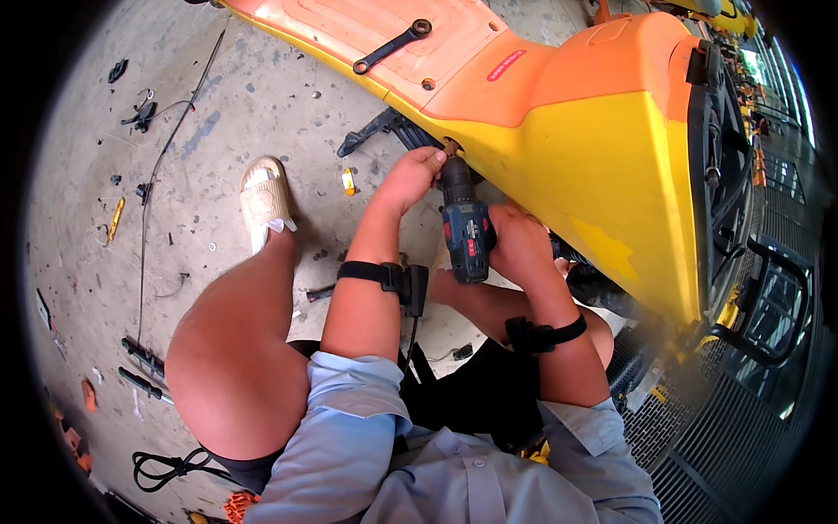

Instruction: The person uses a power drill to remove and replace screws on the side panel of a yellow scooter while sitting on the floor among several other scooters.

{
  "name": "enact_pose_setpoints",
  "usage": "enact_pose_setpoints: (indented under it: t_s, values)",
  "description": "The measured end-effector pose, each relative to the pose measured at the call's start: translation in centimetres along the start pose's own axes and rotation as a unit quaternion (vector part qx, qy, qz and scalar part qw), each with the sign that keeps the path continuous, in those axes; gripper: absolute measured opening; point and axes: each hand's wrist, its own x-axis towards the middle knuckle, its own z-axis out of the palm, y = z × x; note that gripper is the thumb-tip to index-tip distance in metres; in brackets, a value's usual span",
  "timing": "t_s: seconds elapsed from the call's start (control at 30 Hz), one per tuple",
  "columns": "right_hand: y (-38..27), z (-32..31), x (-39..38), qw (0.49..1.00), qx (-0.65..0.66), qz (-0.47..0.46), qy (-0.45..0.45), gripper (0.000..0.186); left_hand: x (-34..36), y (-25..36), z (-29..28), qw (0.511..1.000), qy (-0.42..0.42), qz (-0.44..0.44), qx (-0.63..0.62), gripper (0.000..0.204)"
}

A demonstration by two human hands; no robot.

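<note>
My right hand (521,247) is wrapped round the handle of a dark blue and black cordless drill (468,234). The drill's nose points away from me, at the lower edge of a yellow and orange scooter body (572,153). Beside the chuck, my left hand (410,181) has thumb and fingers pinched together close to a small brownish metal piece (450,147) at that edge. What the pinch holds is too small to make out. A dark ring wrench (393,47) lies on the orange footboard (467,57), beyond both hands.
A black stand leg (371,131) juts from under the body. On the concrete floor lie a thin cable (163,157), a yellow tool (115,218), a small yellow and white packet (348,182) and dark hand tools (144,384). Black metal parts (768,306) and grating stand at right.
</note>
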Motion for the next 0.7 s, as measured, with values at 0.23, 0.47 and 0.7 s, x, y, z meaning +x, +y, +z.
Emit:
enact_pose_setpoints:
  t_s: [0.23, 0.47, 0.7]
  values:
    - [0.09, 0.17, -0.02, 1.0, -0.005, 0.002, -0.003, 0.024, 0.08, 0.16, 0.33, 0.999, 0.023, -0.002, 0.024, 0.03]
    - [0.26, 0.5, 0.01, 1.0, 0.008, -0.009, 0.004, 0.021, 0.23, -0.2, 0.35, 0.999, 0.034, 0.013, 0.017, 0.029]
    - [0.28, 0.26, -0.14, 1.0, 0.01, -0.013, -0.008, 0.022, 0.08, 0.14, 0.44, 0.999, 0.038, 0.003, 0.02, 0.029]
